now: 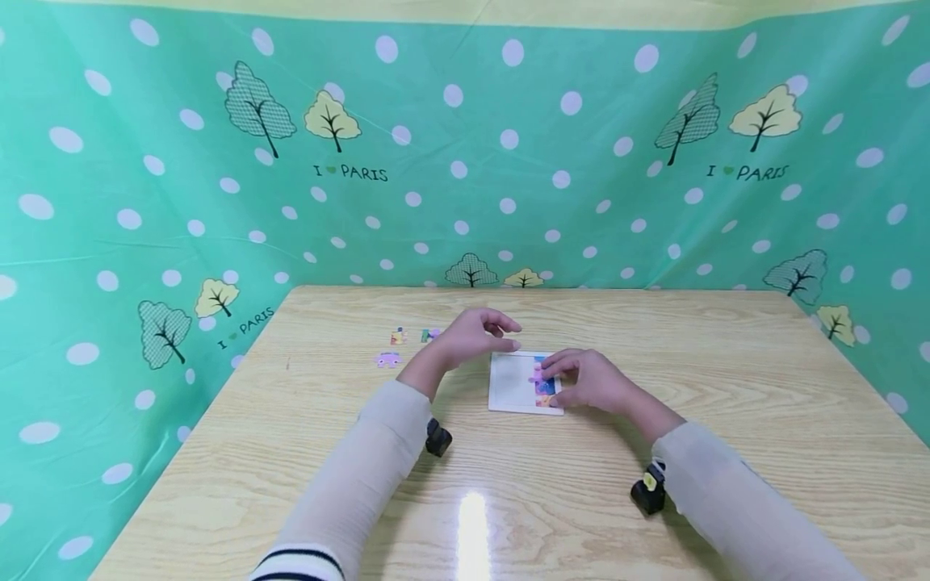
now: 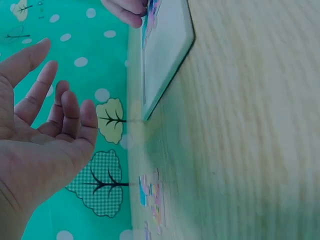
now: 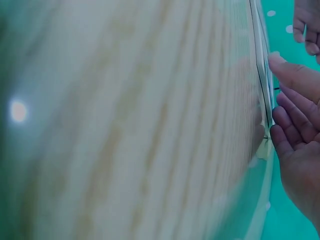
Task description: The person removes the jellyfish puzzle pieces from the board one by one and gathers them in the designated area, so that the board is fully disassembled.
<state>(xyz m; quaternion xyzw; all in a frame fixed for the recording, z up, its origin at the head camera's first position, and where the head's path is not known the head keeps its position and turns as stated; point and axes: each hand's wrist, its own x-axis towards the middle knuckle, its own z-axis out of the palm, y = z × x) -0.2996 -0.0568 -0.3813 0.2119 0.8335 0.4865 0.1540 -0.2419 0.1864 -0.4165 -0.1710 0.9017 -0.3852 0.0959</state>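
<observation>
A white square puzzle board lies flat on the table, with a column of joined colourful jigsaw pieces along its right side. My right hand rests at that side, fingertips and thumb on or close to the pieces; its fingers look loosely bent in the right wrist view. Above the board's far left corner hovers my left hand, its fingers spread and holding nothing, as the left wrist view confirms. To the left lie loose pieces: a purple one, a yellow-orange one and a green-and-pink one, partly hidden by the left hand.
The wood-grain table reaches back to a green dotted curtain with printed trees. Small black devices sit under both wrists, the left one and the right one.
</observation>
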